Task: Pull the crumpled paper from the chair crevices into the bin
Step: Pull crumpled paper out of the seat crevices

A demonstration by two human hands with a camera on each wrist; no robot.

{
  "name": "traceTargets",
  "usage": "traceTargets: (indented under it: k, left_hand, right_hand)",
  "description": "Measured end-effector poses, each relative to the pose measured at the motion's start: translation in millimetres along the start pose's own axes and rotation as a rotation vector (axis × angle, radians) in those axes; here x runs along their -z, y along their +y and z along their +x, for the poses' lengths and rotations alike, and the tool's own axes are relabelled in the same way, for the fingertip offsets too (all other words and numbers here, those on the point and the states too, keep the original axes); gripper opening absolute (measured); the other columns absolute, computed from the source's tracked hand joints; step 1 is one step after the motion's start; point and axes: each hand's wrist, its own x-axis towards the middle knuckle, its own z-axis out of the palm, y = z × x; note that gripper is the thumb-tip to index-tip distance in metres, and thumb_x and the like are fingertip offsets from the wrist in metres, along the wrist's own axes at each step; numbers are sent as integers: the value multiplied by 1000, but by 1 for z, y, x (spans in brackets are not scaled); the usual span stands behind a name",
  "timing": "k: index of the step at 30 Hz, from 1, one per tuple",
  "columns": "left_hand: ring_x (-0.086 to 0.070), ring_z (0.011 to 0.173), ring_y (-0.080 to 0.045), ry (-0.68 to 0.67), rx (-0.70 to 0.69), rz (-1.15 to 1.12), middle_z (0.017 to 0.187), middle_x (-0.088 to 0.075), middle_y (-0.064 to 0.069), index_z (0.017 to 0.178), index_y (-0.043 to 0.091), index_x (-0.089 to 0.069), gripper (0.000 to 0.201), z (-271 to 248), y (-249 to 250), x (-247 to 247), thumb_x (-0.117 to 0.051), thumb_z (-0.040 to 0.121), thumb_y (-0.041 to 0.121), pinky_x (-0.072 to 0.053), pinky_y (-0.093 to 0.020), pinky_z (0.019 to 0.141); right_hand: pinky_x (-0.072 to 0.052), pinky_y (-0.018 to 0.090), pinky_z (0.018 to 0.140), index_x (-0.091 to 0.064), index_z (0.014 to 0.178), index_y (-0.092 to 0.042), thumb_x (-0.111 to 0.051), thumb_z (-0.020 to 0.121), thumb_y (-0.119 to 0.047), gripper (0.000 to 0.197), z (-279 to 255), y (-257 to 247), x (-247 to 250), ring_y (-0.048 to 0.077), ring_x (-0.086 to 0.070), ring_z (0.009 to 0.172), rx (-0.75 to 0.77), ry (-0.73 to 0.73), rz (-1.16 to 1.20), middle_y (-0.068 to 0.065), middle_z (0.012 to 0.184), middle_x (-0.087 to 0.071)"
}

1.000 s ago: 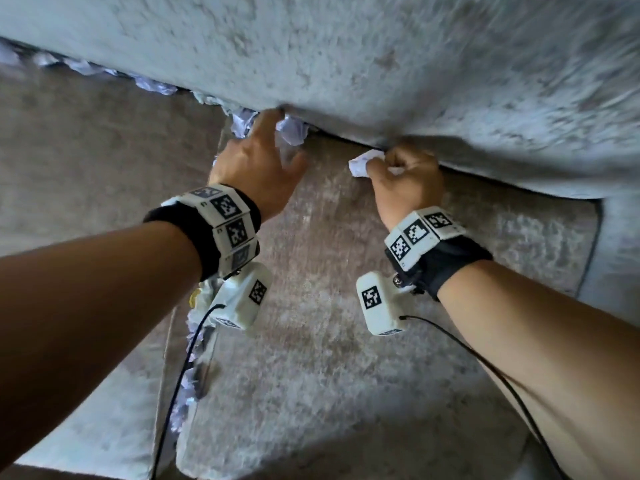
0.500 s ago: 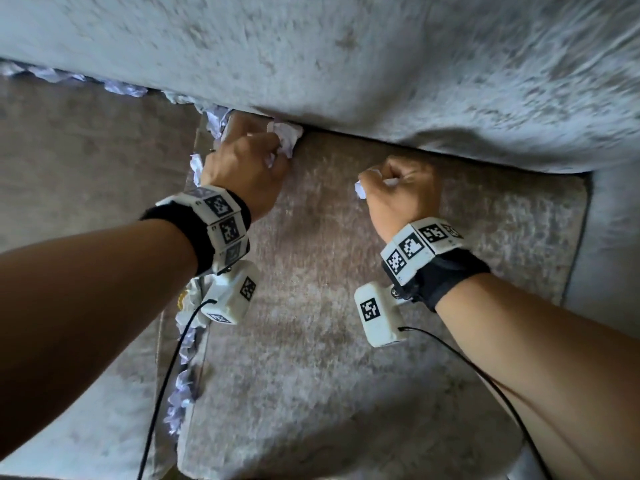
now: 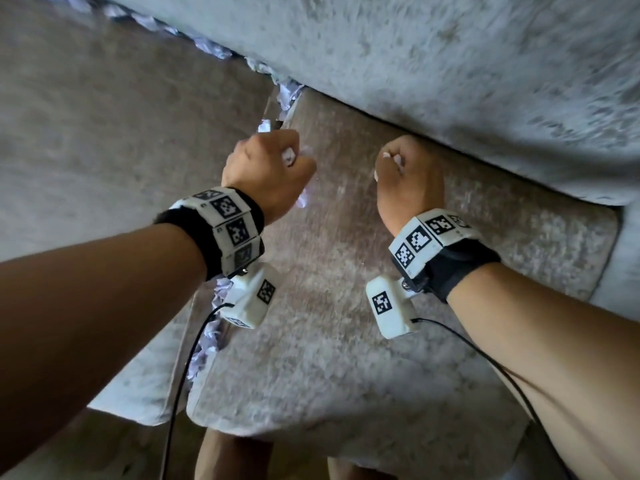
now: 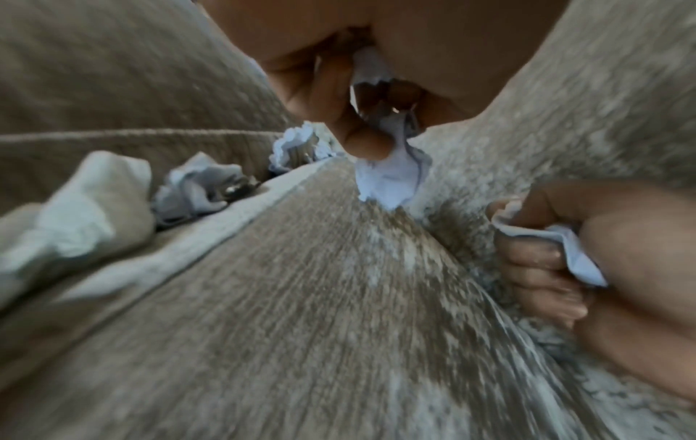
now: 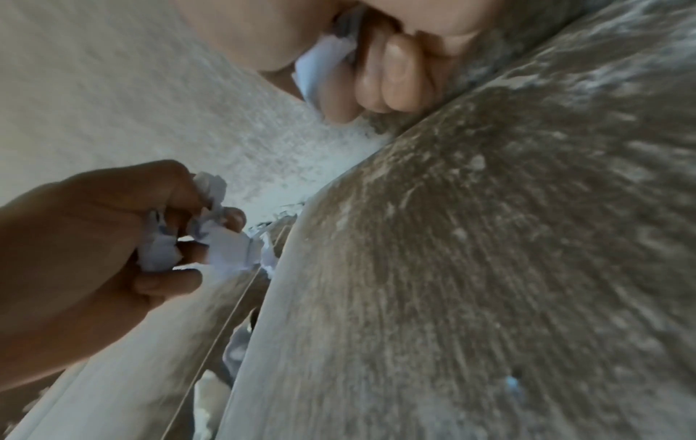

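Note:
My left hand [image 3: 273,168] is curled round a crumpled white paper [image 3: 301,199] above the seat cushion [image 3: 329,341]; the left wrist view shows that paper [image 4: 391,178] hanging from its fingers. My right hand [image 3: 405,178] is a fist gripping another white paper [image 5: 324,62], of which only slivers [image 3: 386,155] show in the head view. More crumpled paper [image 3: 287,98] is wedged in the crevice between the two seat cushions and along the backrest [image 3: 450,64]. No bin is in view.
Paper scraps [image 3: 207,341] fill the gap between the cushions below my left wrist. Several more wads [image 4: 196,184] lie along that seam. The armrest [image 3: 627,254] rises at the right. My knees [image 3: 225,459] show at the bottom edge.
Both hands have pulled back from the backrest crevice toward me, each carrying its paper. The left hand's paper is out of the crevice and bunched in its fist.

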Motion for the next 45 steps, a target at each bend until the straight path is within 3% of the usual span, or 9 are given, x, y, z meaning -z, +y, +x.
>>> traceTargets:
  k: [5,9,14,19,26,32,36,41,45]
  left_hand:
    - [-46,39,-2,-117,105,-276,44,-53,7,65,9,-54,22,-33,-8,24,-58,86,15,-37,-15,45]
    - [-49,37,-13,-68,188,-304,47,-51,5,64,19,-47,21,-66,-28,32,-57,83,15,-43,-24,42]
    - [-67,69,-28,94,230,-263,70,-64,1,82,29,-52,4,-118,-62,46,-51,79,32,-57,-42,64]
    - [-64,68,-28,216,300,-258,74,-65,-2,89,33,-61,23,-175,-110,54,-43,75,34,-57,-43,67]
    - [-59,65,-24,151,524,-192,70,-66,4,63,32,-65,19,-223,-178,44,-52,72,22,-50,-32,60]
    - [-61,71,-15,-22,435,-7,76,-67,8,79,30,-72,15,-250,-206,40,-66,83,42,-41,-24,56]
    - [-58,73,-15,-107,392,143,76,-61,10,87,35,-72,10,-254,-212,38,-65,85,40,-39,-22,55]
    - [-62,75,-26,-153,355,336,82,-65,-1,92,31,-70,19,-259,-221,28,-57,87,43,-48,-30,60]
    - [-65,84,-32,-155,330,350,93,-69,-6,101,31,-68,27,-269,-227,15,-57,87,52,-51,-34,67]
  right_hand:
    - [-31,29,50,-47,66,-16,-52,90,-28,28,-25,-16,-8,19,-43,55,125,-96,-36,-3,55,-45]
    - [-22,34,51,-38,57,-12,-54,93,-42,50,-56,-21,-15,20,-34,48,257,-144,-120,2,50,-36]
    - [-22,33,54,-26,56,-15,-48,98,-41,54,-98,-22,-29,21,-31,49,327,-325,-230,1,51,-31]
    - [-13,32,56,-34,62,-13,-47,99,-41,48,-146,-28,-49,27,-34,57,432,-450,-341,0,56,-39]
    - [-48,41,68,-65,91,-10,-50,98,-26,23,-181,-10,-96,34,-59,72,492,-559,-259,12,77,-68]
    - [-33,33,57,-65,79,-9,-58,94,-26,24,-207,-10,-118,27,-43,60,523,-551,-242,-2,58,-46]
    - [-40,34,59,-63,73,-11,-57,93,-36,33,-219,-16,-134,32,-56,67,544,-617,-350,8,66,-62]
    - [-35,32,57,-50,64,-19,-61,90,-35,32,-229,-21,-150,24,-47,60,533,-631,-416,1,60,-51]
    - [-33,27,58,-64,72,-19,-62,90,-37,25,-232,-21,-156,27,-57,66,543,-630,-446,4,68,-65]
